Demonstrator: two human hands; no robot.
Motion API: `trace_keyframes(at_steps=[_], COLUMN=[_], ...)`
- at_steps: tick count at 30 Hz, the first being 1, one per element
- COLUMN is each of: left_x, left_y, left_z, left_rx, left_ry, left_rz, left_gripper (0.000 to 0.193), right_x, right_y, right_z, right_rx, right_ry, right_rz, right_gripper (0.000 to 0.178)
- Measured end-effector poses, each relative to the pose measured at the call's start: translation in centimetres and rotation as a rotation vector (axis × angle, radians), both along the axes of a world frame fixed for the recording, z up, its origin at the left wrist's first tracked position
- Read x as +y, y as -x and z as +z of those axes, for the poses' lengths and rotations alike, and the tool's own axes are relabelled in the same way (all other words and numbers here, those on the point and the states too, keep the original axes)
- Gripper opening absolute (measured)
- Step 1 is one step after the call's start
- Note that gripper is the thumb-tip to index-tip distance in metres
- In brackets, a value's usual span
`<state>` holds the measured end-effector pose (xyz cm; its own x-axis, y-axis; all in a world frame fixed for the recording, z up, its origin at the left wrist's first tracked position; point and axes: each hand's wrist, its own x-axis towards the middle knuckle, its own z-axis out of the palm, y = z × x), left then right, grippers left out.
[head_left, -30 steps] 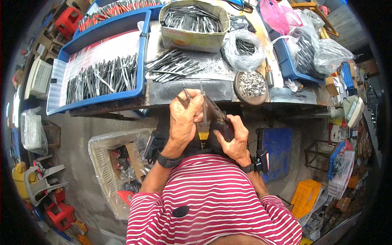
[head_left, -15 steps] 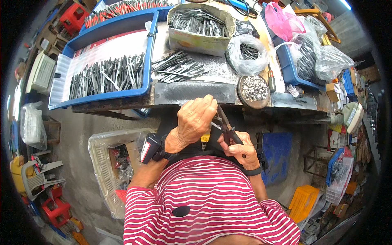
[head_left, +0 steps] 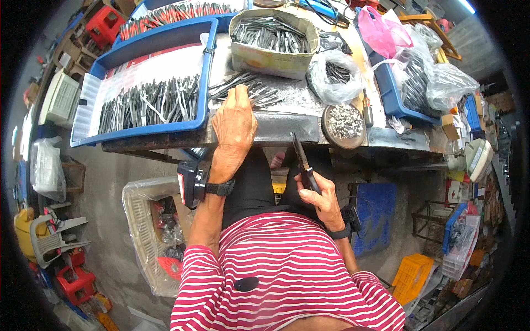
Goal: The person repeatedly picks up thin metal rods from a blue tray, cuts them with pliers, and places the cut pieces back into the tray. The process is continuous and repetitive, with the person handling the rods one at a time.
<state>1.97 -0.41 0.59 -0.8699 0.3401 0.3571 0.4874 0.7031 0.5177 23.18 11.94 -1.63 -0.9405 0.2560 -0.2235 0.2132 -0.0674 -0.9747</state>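
My left hand reaches over the table's front edge to a loose pile of slim black-and-silver metal pieces. Its fingers are held together and bent down over the near side of the pile; whatever is between the fingertips is hidden. Lower and to the right, in front of my lap, my right hand is closed round a dark plier-like tool. The tool's long, narrow jaws point up toward the table, and nothing is visible between them.
Left on the table, a blue tray holds rows of similar pieces. Behind the pile stands a cut-open carton of them. To the right are a clear plastic bag, a round dish of small bits and another blue bin.
My left hand has left the tool and moved up and left to the pile. My right hand keeps the tool, which now points more steeply upward; a light piece at its jaws no longer shows.
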Motion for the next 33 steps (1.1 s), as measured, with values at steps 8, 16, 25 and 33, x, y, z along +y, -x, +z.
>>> trace_keyframes(at_steps=[8,16,25,33], left_x=[0.1,0.5,0.9,0.2], left_y=[1.4,1.2,-1.4,-4.9], left_z=[-1.5,-0.8,1.9,1.5], left_rx=[0.046,0.136,-0.144,-1.041], left_ry=[0.172,-0.035,-0.585,-1.076], left_rz=[-0.127,-0.136,-0.336,-0.473], left_gripper=[0.029,0.024,0.013,0.018], right_x=[0.0,0.0,-0.3,-0.2], right_y=[0.1,0.1,0.6,1.4], right_z=[0.4,0.4,0.1,0.5], right_rx=[-0.01,0.024,0.126,0.348], right_ry=[-0.083,-0.117,-0.298,-0.812], right_rz=[-0.022,-0.037,-0.13,-0.22], right_gripper=[0.043,0.043,0.043,0.049])
